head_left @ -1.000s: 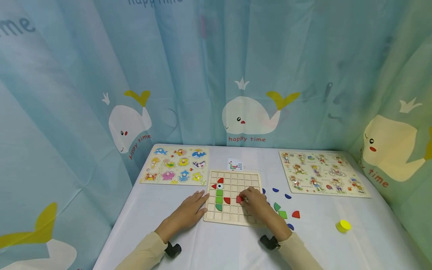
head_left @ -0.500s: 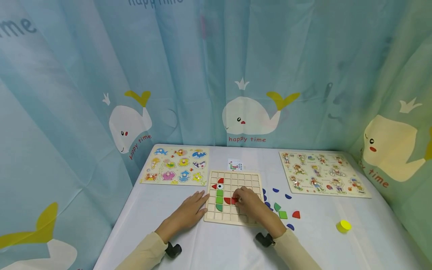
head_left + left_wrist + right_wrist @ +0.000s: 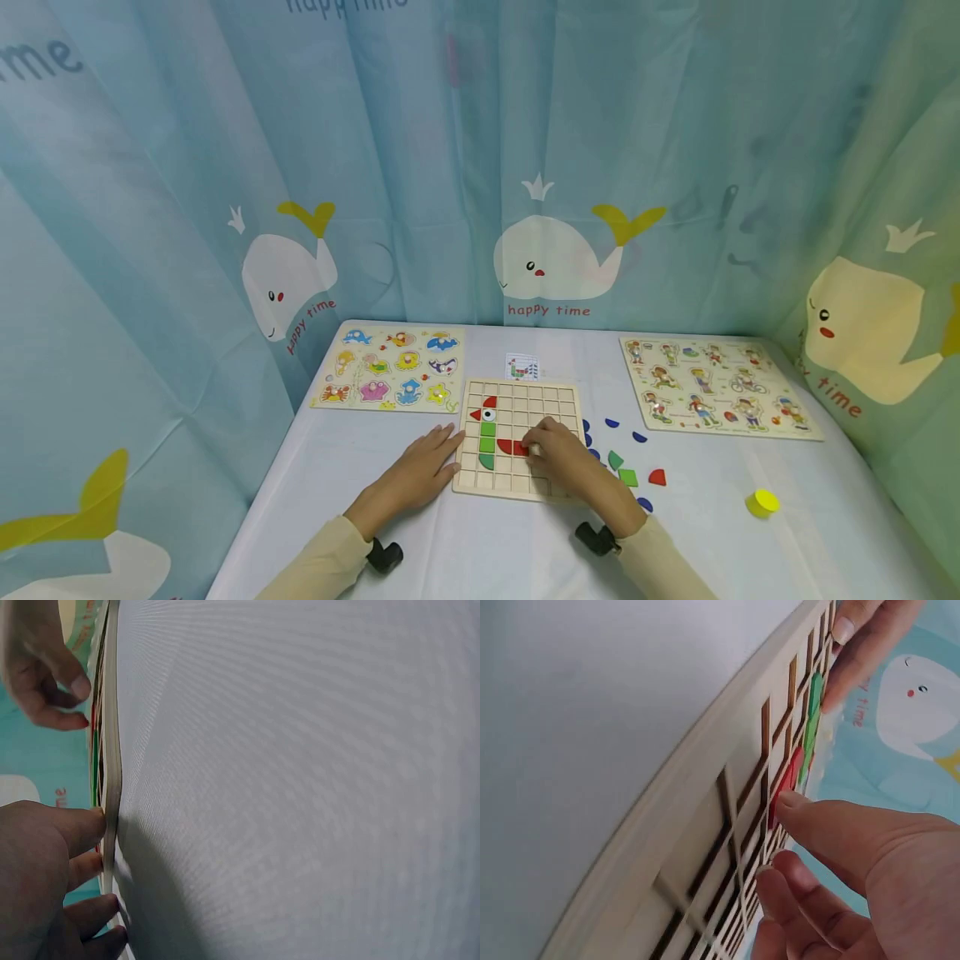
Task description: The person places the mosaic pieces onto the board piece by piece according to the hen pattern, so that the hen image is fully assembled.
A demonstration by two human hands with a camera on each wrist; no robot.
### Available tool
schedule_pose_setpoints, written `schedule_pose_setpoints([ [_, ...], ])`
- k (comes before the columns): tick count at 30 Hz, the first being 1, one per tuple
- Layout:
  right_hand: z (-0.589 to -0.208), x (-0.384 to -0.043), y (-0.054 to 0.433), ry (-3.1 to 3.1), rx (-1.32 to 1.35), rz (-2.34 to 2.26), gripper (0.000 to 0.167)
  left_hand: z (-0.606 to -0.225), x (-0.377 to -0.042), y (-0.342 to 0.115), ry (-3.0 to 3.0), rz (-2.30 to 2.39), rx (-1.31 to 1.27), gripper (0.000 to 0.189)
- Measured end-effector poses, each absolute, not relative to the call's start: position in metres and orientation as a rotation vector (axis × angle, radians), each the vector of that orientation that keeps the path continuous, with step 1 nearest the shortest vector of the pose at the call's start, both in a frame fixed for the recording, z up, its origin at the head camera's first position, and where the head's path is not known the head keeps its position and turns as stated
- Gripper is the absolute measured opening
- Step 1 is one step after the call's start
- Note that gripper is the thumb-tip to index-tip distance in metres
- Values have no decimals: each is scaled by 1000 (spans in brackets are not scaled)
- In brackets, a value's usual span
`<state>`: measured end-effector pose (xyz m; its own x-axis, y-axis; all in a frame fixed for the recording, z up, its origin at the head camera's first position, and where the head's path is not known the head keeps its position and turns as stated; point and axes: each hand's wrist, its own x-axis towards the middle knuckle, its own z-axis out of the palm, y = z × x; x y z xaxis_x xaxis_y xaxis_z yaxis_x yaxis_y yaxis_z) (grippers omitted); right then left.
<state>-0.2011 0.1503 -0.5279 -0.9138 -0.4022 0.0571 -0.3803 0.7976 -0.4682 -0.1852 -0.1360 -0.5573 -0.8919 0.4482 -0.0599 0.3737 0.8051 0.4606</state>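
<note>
A wooden grid board (image 3: 517, 488) lies on the white table. My left hand (image 3: 420, 467) rests against its left edge, fingers extended, touching the rim in the left wrist view. My right hand (image 3: 562, 454) is over the middle of the board. In the right wrist view its thumb touches a red square piece (image 3: 781, 796), while the bent fingers stand apart from the thumb. That red square (image 3: 520, 448) sits beside a red quarter-round piece (image 3: 505, 447). Green squares (image 3: 487, 437), a green quarter-round (image 3: 487, 461), a round eye piece (image 3: 489, 414) and red pieces (image 3: 490, 402) form a column leftward.
Right of the board lie loose blue half-rounds (image 3: 639, 437), a green square (image 3: 627, 477) and a red quarter-round (image 3: 657, 477). A yellow cylinder (image 3: 762, 503) stands farther right. Picture puzzles (image 3: 390, 367) flank a small pattern card (image 3: 522, 367) at the back.
My right hand has moved left across the board with the red square, which now lies next to the red quarter-round; the thumb and fingers have since shifted slightly. The left hand stays put.
</note>
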Motion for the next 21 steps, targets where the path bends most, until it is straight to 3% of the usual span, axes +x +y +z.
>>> schedule_pose_setpoints([
  [7, -520, -190, 198, 2930, -569, -807, 22, -555, -183, -135, 2826, 656, 646, 58],
  [17, -514, -177, 286, 2937, -177, -733, 33, -553, -183, -135, 2823, 644, 652, 58],
  [21, -516, -172, 306, 2884, -111, -664, 31, -553, -184, -135, 2823, 643, 659, 58],
])
